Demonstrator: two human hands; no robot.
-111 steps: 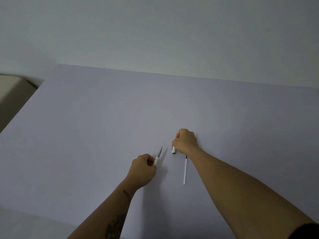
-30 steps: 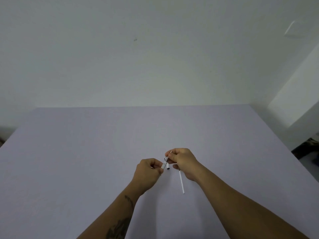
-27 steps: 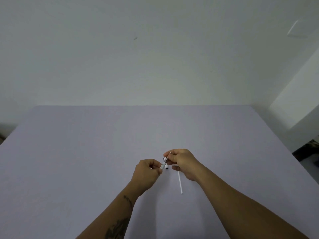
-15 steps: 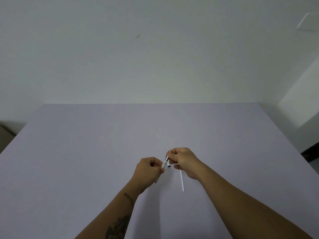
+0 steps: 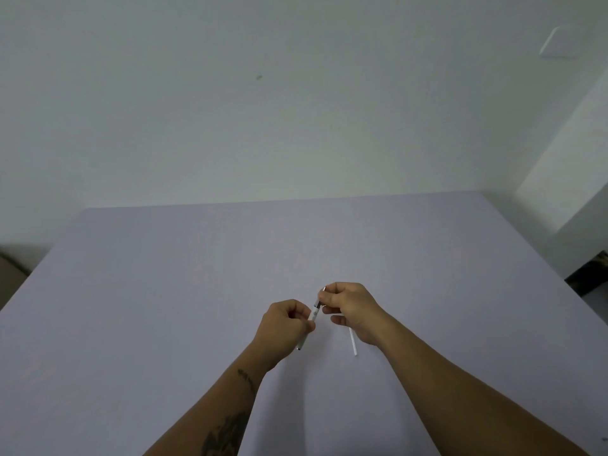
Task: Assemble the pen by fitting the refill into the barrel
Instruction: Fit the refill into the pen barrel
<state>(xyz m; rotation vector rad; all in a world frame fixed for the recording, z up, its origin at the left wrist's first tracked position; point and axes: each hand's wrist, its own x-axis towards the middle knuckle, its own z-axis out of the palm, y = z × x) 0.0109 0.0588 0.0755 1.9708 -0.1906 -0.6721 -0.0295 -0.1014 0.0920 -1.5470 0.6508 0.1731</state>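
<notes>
Slim white plastic barrel (image 5: 313, 315) grasped by left hand (image 5: 285, 327), right hand (image 5: 350, 306) pinching its metal-tipped end; thin white refill tube (image 5: 353, 342) on lilac worktop (image 5: 164, 291), apparently not yet inserted.

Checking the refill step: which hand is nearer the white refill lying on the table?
Right. The right hand is just above the refill; the left hand is off to its left.
</notes>
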